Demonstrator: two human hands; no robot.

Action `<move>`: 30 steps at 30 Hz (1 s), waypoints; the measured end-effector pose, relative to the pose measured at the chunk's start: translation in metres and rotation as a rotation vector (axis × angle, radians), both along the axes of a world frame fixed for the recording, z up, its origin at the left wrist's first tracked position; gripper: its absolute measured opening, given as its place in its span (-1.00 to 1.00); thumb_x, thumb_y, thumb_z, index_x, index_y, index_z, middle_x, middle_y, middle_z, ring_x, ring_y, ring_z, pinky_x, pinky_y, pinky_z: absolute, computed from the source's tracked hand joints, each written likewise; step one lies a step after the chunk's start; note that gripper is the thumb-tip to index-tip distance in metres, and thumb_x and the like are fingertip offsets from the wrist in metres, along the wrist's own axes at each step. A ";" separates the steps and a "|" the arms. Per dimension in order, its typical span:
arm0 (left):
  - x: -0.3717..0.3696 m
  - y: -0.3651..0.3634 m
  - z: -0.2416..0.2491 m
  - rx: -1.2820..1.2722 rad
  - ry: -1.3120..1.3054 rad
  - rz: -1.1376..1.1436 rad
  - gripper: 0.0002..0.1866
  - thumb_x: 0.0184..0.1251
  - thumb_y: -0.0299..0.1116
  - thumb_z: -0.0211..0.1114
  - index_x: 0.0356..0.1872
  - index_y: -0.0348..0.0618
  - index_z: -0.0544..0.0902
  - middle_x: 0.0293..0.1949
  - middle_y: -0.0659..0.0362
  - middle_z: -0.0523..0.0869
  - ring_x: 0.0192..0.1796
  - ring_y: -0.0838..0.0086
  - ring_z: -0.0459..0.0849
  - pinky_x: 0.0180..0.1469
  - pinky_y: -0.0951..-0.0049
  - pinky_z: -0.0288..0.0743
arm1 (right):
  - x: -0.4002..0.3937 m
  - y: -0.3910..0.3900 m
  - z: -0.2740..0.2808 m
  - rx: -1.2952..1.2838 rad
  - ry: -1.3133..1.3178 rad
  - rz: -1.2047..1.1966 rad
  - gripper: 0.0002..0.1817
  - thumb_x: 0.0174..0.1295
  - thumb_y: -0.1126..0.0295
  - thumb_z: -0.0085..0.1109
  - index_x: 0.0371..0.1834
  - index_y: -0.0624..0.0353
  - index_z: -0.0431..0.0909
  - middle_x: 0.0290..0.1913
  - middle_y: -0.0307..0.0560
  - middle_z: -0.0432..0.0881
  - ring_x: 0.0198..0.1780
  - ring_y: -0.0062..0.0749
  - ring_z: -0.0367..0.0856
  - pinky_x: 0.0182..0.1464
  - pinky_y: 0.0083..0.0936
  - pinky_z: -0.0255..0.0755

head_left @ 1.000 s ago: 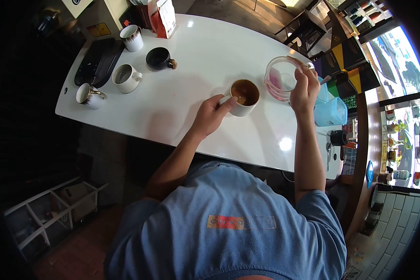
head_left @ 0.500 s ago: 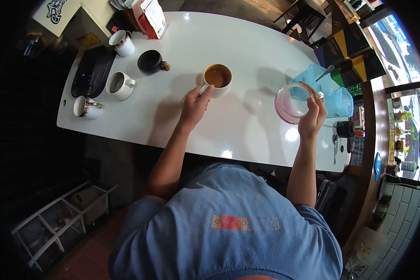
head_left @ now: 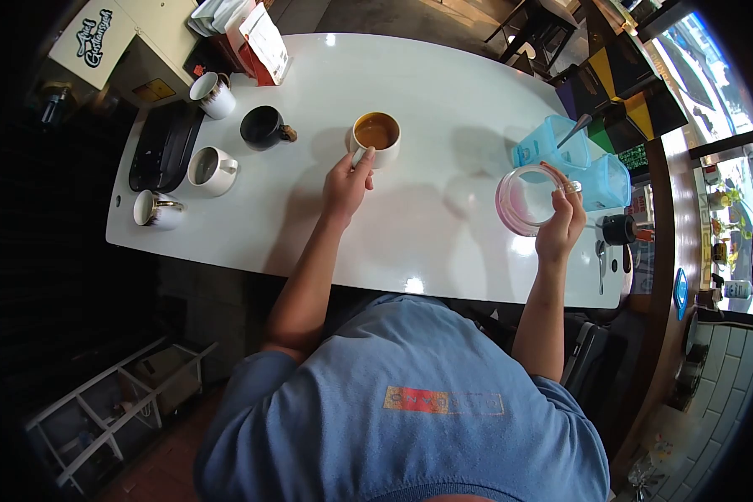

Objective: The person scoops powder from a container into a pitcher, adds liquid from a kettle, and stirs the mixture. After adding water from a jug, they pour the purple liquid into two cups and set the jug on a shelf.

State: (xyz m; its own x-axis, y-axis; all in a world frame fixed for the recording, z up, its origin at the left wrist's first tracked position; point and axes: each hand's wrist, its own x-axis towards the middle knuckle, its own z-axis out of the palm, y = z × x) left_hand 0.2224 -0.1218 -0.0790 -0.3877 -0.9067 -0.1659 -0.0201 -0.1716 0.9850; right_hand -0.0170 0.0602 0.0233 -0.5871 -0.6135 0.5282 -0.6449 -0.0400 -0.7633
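Note:
My left hand (head_left: 347, 187) is closed on the handle of a white mug (head_left: 388, 157), which has a gold-brown inside and holds a brown, coffee-like drink (head_left: 376, 132). The mug stands upright over the middle of the white table. My right hand (head_left: 558, 224), closed too, grips the handle of a clear see-through jug (head_left: 504, 203) with a pinkish tint. Its round mouth faces up towards me, and it is held over the right part of the table, close in front of two light-blue containers (head_left: 552, 142).
Several mugs, among them a black cup (head_left: 262, 127) and a white mug (head_left: 212, 171), stand left beside a black tray-like device (head_left: 166, 144). Bags (head_left: 263, 46) stand at the back left. A spoon (head_left: 601, 266) and a black tamper-like item (head_left: 619, 229) lie at the right end of the table (head_left: 443, 71).
The view has tilted slightly. The mug in my left hand has shifted a little left and towards the table's far side. My right hand still holds the jug at nearly the same place.

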 end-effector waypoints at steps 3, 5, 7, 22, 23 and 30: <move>-0.004 -0.002 0.000 0.022 -0.001 -0.001 -0.59 0.38 0.04 0.16 -0.44 -0.11 0.51 -0.58 0.35 0.43 -0.51 0.71 0.40 -0.44 0.63 0.27 | -0.001 0.001 0.000 0.006 -0.021 0.003 -0.58 0.12 0.42 -0.15 -0.04 0.26 0.64 -0.23 -0.08 0.63 -0.18 -0.39 0.36 0.00 -0.50 0.23; -0.005 -0.006 -0.003 0.041 -0.011 -0.004 -0.63 0.38 0.01 0.17 -0.40 -0.10 0.50 -0.53 0.34 0.45 -0.51 0.73 0.40 -0.45 0.66 0.26 | 0.000 0.001 0.000 -0.004 -0.035 0.011 -0.58 0.11 0.43 -0.15 -0.04 0.26 0.64 -0.23 -0.08 0.64 -0.19 -0.39 0.35 -0.01 -0.50 0.23; -0.006 -0.007 -0.002 0.036 -0.027 -0.040 -0.63 0.39 0.02 0.16 -0.31 -0.13 0.49 -0.46 0.29 0.49 -0.51 0.70 0.42 -0.45 0.65 0.27 | 0.001 0.000 0.000 -0.023 0.005 0.019 -0.58 0.11 0.43 -0.15 -0.04 0.26 0.64 -0.24 -0.07 0.63 -0.20 -0.39 0.35 -0.01 -0.50 0.23; 0.104 -0.022 0.026 0.044 0.040 0.646 -0.18 0.34 0.04 0.17 0.38 -0.20 -0.03 -0.12 0.03 0.53 -0.44 0.53 0.54 -0.38 0.57 0.37 | 0.019 -0.015 -0.010 0.051 -0.046 0.118 -0.58 0.10 0.43 -0.16 -0.08 0.33 0.63 -0.06 0.02 0.67 -0.07 -0.31 0.41 0.05 -0.45 0.28; 0.105 -0.023 0.028 0.041 0.041 0.655 -0.18 0.34 0.04 0.17 0.38 -0.20 -0.03 -0.12 0.03 0.53 -0.44 0.53 0.54 -0.38 0.57 0.37 | 0.022 -0.018 -0.010 0.048 -0.046 0.127 -0.58 0.10 0.43 -0.16 -0.08 0.33 0.63 -0.06 0.02 0.67 -0.07 -0.31 0.41 0.05 -0.45 0.28; 0.110 -0.049 0.015 0.107 0.418 0.623 -0.30 0.40 0.04 0.08 0.33 -0.20 0.06 0.03 -0.03 0.46 -0.26 0.34 0.64 -0.27 0.46 0.44 | 0.035 -0.030 -0.007 0.052 0.023 0.191 -0.59 0.09 0.42 -0.15 -0.10 0.34 0.63 -0.05 -0.02 0.67 -0.09 -0.33 0.39 -0.02 -0.48 0.28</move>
State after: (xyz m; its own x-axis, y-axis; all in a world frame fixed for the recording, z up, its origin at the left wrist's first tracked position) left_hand 0.3323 -0.1708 -0.0639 0.1413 -0.9658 -0.2174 0.4836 -0.1243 0.8664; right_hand 0.0181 0.0305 0.0165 -0.4459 -0.7395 0.5044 -0.6464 -0.1237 -0.7529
